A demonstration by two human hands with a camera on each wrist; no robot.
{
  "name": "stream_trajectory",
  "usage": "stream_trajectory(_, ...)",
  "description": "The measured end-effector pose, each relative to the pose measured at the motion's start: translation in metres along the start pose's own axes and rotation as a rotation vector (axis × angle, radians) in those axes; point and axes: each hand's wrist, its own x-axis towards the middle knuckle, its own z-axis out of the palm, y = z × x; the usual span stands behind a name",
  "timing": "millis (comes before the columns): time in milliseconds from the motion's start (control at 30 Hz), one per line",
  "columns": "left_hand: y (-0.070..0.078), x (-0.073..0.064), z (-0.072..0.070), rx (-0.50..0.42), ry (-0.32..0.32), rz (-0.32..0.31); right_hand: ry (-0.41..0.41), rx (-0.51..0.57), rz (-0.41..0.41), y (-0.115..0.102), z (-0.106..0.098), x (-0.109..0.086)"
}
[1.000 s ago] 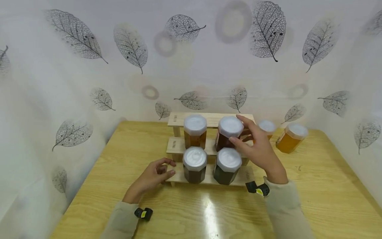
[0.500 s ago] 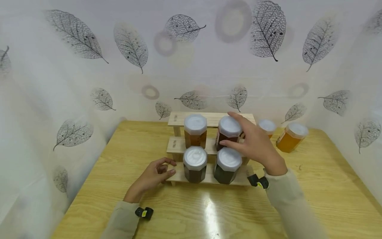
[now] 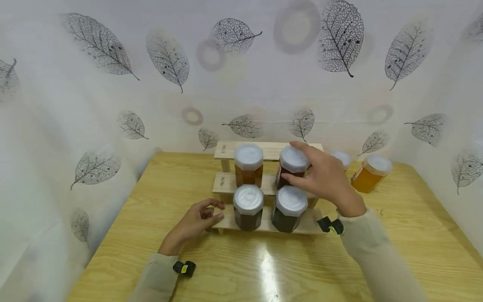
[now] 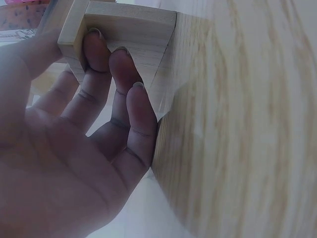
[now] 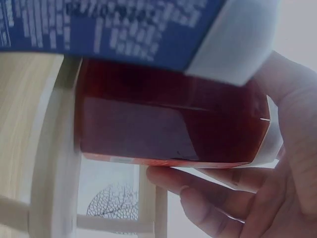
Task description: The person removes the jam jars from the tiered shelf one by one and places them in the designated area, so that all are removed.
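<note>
A three-step wooden rack [image 3: 222, 183] carries two jars on its middle step and two on its lowest. My right hand [image 3: 326, 178] grips the dark red jar [image 3: 295, 158] at the right of the middle step, thumb in front and fingers behind. The right wrist view shows this dark red jar [image 5: 173, 126] upright against the step, its lid near my palm. My left hand [image 3: 194, 220] holds the left end of the lowest step. In the left wrist view, curled fingertips [image 4: 96, 49] touch that wooden end, while the thumb tip is hidden.
An amber jar [image 3: 249, 163] stands left of the dark red one. Two dark jars, a left jar [image 3: 248, 205] and a right jar [image 3: 289, 207], occupy the lowest step. Right of the rack, an orange jar [image 3: 371, 174] and a partly hidden jar [image 3: 341, 158] stand on the table.
My right hand has moved left and closed round the dark red jar, its thumb now lying across the jar's front. My left hand stays at the rack's end.
</note>
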Motion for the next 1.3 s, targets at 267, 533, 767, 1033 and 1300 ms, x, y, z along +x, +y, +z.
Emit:
stream_trajectory(267, 0.001, 0.0, 0.0, 0.016, 0.018, -0.036, 0.056, -0.005, 0.02, 0.009, -0.013, -0.006)
stream_trajectory(533, 0.002, 0.001, 0.001, 0.016, 0.024, -0.043, 0.085, -0.009, 0.113, 0.02, -0.028, -0.021)
stream_trajectory(767, 0.002, 0.002, 0.0, 0.021, 0.021, -0.034, 0.115, -0.054, 0.171, 0.033, -0.044, -0.038)
stream_trajectory(1033, 0.001, 0.002, 0.0, 0.018, 0.013, -0.018, 0.111, -0.073, 0.313, 0.052, -0.056, -0.065)
stream_trajectory(1300, 0.003, 0.0, 0.0, 0.017, 0.006, -0.006, 0.182, -0.081, 0.362, 0.067, -0.061, -0.087)
